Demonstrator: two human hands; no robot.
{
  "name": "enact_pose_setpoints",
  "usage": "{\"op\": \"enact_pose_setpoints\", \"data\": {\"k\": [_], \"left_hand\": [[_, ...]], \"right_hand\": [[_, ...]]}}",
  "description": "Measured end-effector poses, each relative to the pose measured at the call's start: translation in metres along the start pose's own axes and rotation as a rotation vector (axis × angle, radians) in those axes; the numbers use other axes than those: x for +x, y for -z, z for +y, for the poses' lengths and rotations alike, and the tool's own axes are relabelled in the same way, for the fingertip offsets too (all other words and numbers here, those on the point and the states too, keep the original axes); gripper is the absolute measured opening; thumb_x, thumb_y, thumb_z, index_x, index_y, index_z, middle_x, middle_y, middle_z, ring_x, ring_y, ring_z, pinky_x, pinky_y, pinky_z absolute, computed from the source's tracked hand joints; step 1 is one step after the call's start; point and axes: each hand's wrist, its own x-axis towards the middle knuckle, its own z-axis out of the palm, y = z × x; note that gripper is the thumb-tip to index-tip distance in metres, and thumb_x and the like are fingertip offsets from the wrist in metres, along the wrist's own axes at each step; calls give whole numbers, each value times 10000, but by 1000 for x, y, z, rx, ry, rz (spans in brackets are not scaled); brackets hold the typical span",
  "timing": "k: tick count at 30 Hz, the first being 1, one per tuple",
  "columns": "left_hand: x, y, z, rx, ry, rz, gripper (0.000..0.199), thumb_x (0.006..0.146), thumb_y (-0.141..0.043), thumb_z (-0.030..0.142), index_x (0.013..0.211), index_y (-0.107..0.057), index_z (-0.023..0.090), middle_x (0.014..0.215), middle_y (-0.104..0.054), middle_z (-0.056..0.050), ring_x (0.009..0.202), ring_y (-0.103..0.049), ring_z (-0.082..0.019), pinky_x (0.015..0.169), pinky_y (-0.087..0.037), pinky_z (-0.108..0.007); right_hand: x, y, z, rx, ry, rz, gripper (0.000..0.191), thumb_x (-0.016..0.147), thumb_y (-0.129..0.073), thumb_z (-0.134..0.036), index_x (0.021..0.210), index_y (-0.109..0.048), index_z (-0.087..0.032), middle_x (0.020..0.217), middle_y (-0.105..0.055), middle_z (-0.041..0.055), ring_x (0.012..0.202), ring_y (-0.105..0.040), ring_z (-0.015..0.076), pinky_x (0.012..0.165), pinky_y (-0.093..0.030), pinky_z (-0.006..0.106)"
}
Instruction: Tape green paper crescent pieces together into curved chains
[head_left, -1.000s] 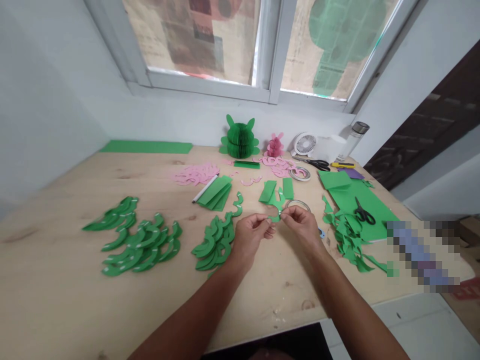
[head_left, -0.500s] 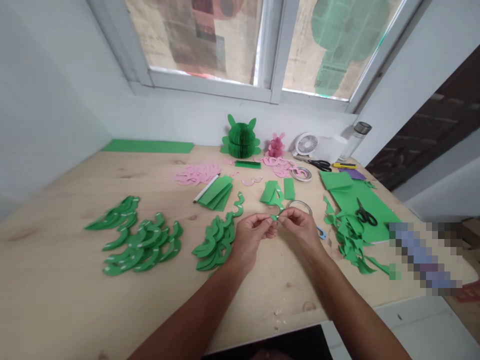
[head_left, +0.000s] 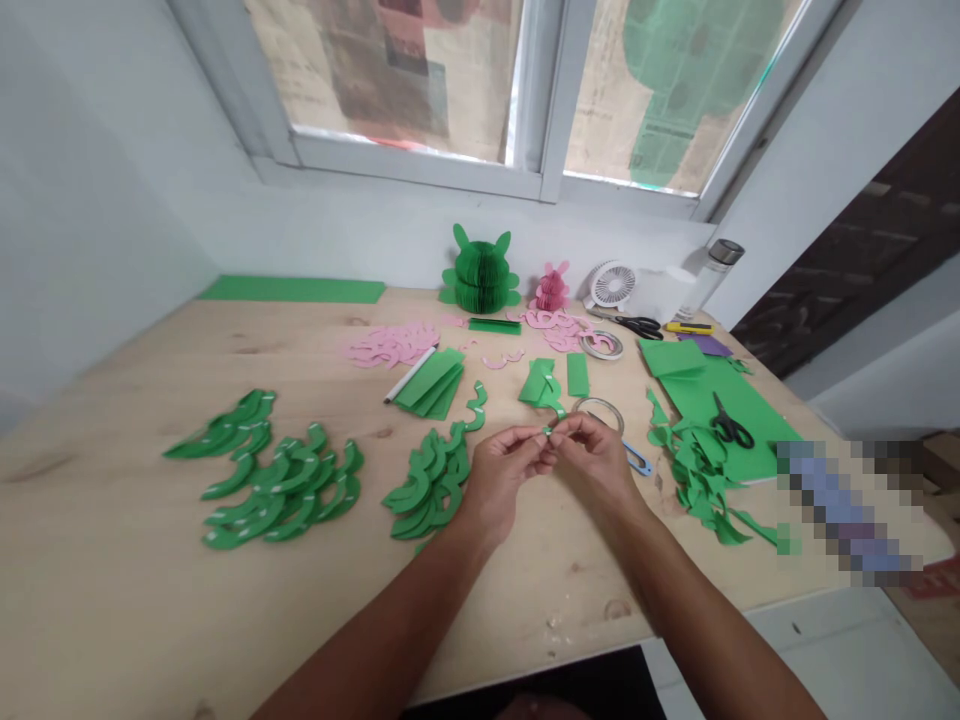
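In the head view my left hand (head_left: 504,470) and my right hand (head_left: 596,455) meet over the middle of the table. Both pinch a small green paper piece (head_left: 548,431) between thumbs and fingertips; most of it is hidden by the fingers. A wavy green strip (head_left: 553,392) runs up from there over a folded green paper (head_left: 536,382). Beside my left hand lies a pile of curved green cutouts (head_left: 431,485) with white tape bits. Just past my right hand are a roll of tape (head_left: 600,405) and a blue cutter (head_left: 638,457).
More curved green cutouts (head_left: 277,495) lie at left. Green scraps (head_left: 701,480), black scissors (head_left: 729,428) and green sheets (head_left: 757,440) are at right. Along the back stand a green honeycomb paper figure (head_left: 482,275), a pink one (head_left: 552,288), a white fan (head_left: 613,286) and a bottle (head_left: 716,275).
My right hand has shifted slightly left, closer to my left fingertips, showing more of the blue cutter. Both hands still pinch the green paper piece.
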Motion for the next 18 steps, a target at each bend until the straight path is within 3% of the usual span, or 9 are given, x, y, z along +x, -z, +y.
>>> {"op": "enact_pose_setpoints", "data": {"k": [7, 18], "left_hand": [[1, 2, -3, -80, 28, -21, 205, 611, -750, 242, 765, -676, 130, 689, -688, -42, 628, -620, -114, 644, -485, -249], [-1, -1, 2, 24, -22, -3, 170, 598, -730, 233, 715, -669, 124, 633, -659, -26, 572, -587, -107, 598, -479, -249]], "right_hand": [[0, 1, -5, 38, -30, 21, 157, 689, -669, -345, 694, -643, -191, 703, -626, 26, 675, -544, 149, 641, -449, 277], [1, 3, -7, -18, 26, 41, 91, 688, -652, -286, 663, -638, -199, 677, -622, 11, 672, -537, 148, 667, -417, 280]]}}
